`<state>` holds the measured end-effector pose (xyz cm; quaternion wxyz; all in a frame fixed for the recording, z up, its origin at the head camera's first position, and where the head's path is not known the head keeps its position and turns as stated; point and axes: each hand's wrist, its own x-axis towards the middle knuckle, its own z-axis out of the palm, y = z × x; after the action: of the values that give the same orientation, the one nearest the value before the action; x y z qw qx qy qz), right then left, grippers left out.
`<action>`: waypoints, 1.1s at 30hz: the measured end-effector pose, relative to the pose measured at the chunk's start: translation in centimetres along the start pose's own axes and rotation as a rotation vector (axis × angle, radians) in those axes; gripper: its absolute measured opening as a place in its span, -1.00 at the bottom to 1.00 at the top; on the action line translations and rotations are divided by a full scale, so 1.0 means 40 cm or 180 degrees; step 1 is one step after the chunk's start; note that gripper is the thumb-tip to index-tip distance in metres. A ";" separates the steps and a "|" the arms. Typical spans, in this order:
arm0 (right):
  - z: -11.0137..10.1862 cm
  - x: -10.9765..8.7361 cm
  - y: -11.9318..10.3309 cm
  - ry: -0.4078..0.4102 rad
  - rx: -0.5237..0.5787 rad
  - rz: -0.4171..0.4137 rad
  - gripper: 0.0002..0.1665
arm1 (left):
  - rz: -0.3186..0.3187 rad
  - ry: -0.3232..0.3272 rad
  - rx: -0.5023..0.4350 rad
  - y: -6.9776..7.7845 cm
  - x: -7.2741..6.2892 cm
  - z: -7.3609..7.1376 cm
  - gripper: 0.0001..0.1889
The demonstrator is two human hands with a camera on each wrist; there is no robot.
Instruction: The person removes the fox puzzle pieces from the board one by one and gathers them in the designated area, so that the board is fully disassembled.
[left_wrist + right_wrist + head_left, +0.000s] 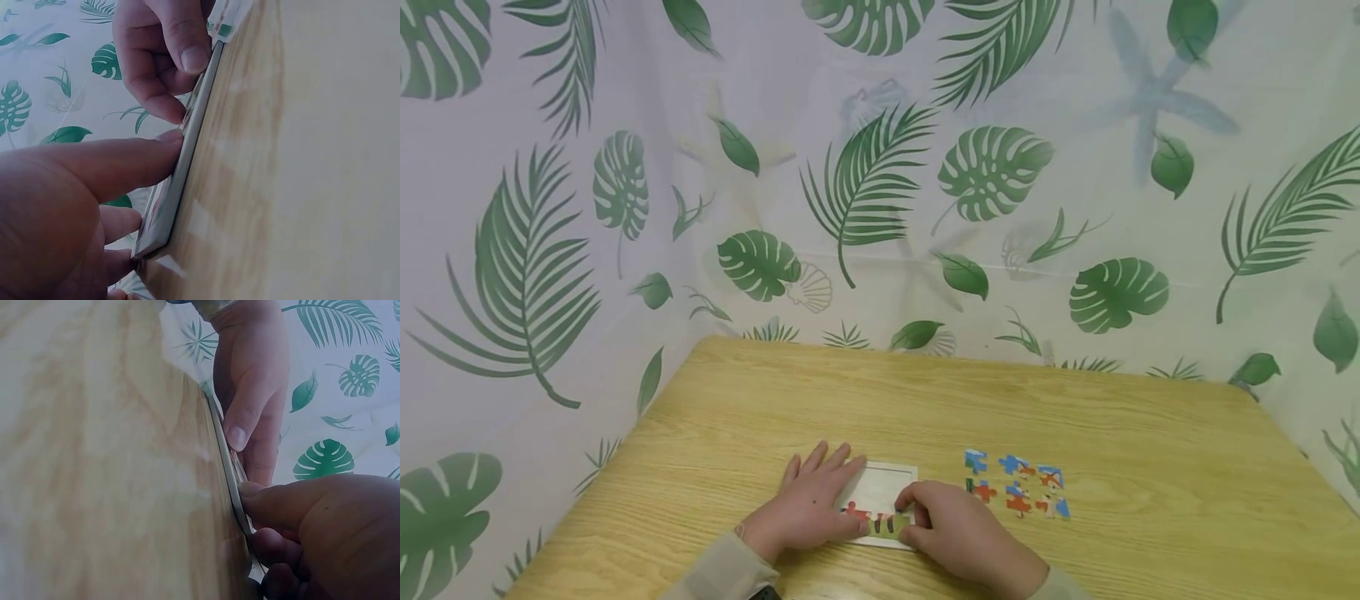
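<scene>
A small white puzzle tray (891, 465) lies on the table, with joined puzzle pieces (882, 524) in red, green and dark stripes along its near side. My left hand (811, 502) rests over the tray's left edge, fingers spread and fairly straight, its thumb on the pieces at the lower left. At the right side, my right hand (958, 527) has index finger and thumb curled around a puzzle piece (901, 523), partly hidden by the fingers. Both thumbs touch along the tray's near rim (192, 131) in the left wrist view.
Several loose puzzle pieces (1018, 485), blue, red and white, lie in two rows to the right of the tray. The wooden table (760, 400) meets a leaf-patterned curtain (880, 208) at its back and left.
</scene>
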<state>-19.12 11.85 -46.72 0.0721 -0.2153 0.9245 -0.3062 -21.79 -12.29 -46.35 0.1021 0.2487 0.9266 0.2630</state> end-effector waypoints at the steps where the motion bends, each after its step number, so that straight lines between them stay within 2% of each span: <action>1: 0.000 0.000 0.000 -0.0005 0.0005 0.0004 -0.74 | 0.0002 0.0000 0.0010 0.001 0.000 0.000 -0.08; 6: 0.003 0.001 0.003 0.0011 0.0017 0.0006 -0.74 | -0.0017 0.0003 0.0021 0.001 -0.001 0.001 -0.08; 20: 0.016 0.001 0.014 0.0321 0.0114 -0.0127 -0.76 | -0.0077 0.0001 0.0083 0.002 0.002 0.001 -0.08; 26: 0.018 -0.001 0.010 0.0341 0.0293 -0.0119 -0.76 | -0.0080 -0.0004 0.0088 -0.001 0.001 0.001 -0.08; 33: 0.013 -0.009 -0.004 0.0476 0.0502 -0.0078 -0.89 | -0.0066 -0.0009 0.0063 0.003 -0.001 -0.002 -0.09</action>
<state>-18.61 11.62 -47.03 0.0159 -0.1969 0.8976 -0.3941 -21.75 -12.25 -46.24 0.1036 0.2405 0.9315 0.2524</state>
